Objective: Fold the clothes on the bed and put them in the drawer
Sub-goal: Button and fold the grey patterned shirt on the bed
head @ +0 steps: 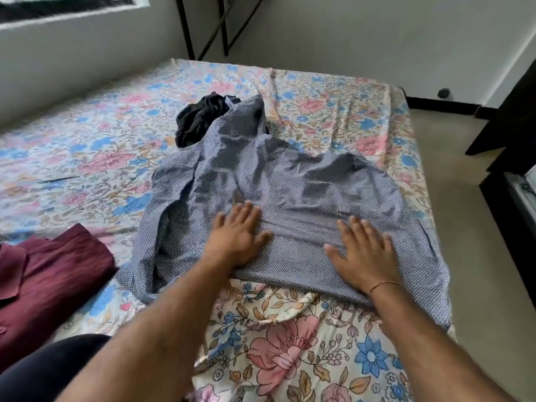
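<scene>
Grip: my left hand (236, 236) and my right hand (364, 250) both lie flat, fingers straight and spread, pressing on the blue-and-white fine-checked cotton shirt (290, 181); neither clasps anything.
Right wrist: a thin reddish thread band (381, 285) circles it.
Shirt: spread on the bed with its near hem just under my palms, rumpled toward the far end, one sleeve bunched on the left side.
Edges: the shirt's right side runs close along the bed's right edge; its near hem stops short of the bed's near end, leaving a strip of sheet before me.
Open room: a broad stretch of the floral bedsheet (87, 146), printed with pink and blue flowers, lies bare to the left and beyond.
Other clothes: a folded maroon collared shirt (49, 280) rests at the near left, apart from the blue one; a crumpled black garment (200, 117) touches the blue shirt's far end.
Writing: none I can read.
Floor: grey floor (478, 227) right of the bed.
</scene>
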Tool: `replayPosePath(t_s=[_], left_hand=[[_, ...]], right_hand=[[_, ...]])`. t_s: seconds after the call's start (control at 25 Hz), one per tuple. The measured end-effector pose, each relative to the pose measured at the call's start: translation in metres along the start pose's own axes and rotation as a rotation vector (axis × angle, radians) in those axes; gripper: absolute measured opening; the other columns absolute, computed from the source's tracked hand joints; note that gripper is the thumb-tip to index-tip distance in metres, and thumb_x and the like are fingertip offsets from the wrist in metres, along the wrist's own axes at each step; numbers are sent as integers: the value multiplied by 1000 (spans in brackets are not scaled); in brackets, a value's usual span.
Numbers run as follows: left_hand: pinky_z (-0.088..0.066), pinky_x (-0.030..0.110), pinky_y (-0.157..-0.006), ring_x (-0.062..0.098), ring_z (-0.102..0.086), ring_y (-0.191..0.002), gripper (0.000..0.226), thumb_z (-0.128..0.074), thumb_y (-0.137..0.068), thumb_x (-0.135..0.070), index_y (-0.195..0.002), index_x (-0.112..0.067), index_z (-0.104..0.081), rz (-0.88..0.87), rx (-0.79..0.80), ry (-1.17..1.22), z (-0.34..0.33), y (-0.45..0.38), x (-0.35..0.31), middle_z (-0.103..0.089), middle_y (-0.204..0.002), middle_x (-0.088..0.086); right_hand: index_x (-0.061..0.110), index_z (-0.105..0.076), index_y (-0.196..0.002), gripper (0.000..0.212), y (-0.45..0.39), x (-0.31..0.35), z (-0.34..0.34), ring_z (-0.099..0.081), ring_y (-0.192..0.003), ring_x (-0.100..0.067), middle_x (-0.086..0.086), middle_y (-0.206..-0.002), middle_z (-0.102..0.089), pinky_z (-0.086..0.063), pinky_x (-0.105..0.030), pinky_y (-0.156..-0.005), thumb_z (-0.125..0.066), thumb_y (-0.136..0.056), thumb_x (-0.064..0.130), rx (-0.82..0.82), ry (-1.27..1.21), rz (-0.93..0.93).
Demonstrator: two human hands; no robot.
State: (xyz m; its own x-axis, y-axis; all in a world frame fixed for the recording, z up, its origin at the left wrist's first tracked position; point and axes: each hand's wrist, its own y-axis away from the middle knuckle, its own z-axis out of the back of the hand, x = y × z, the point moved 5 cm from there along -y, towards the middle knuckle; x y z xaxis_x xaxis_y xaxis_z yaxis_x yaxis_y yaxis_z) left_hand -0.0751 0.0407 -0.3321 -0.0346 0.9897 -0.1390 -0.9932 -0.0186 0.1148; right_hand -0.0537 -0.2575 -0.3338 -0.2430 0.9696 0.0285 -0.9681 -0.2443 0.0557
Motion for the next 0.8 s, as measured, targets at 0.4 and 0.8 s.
replayPosePath(t_s=[0.4, 0.8], left_hand=[[-2, 46, -129, 20, 5, -161, 103, -30, -87, -90, -166, -33, 5, -246, 203, -59, 42, 50, 73, 14, -173, -5], [-56, 35, -91, 8, -68, -107, 29, -66, -95, -31, -123, -38, -69, -244, 149, -61, 76, 79, 123, -72, -123, -14]], right_hand=[[44, 10, -160, 95, 48, -31, 13, 14, -157, -15, 9, -169, 20, 12, -51, -123, -1, -80, 95, 168, -138, 253], [63, -53, -130, 78, 82, -71, 50, -59, -131, -11, 11, -151, -54, -53, -41, -104, -57, -87, -2, 67, -163, 78]])
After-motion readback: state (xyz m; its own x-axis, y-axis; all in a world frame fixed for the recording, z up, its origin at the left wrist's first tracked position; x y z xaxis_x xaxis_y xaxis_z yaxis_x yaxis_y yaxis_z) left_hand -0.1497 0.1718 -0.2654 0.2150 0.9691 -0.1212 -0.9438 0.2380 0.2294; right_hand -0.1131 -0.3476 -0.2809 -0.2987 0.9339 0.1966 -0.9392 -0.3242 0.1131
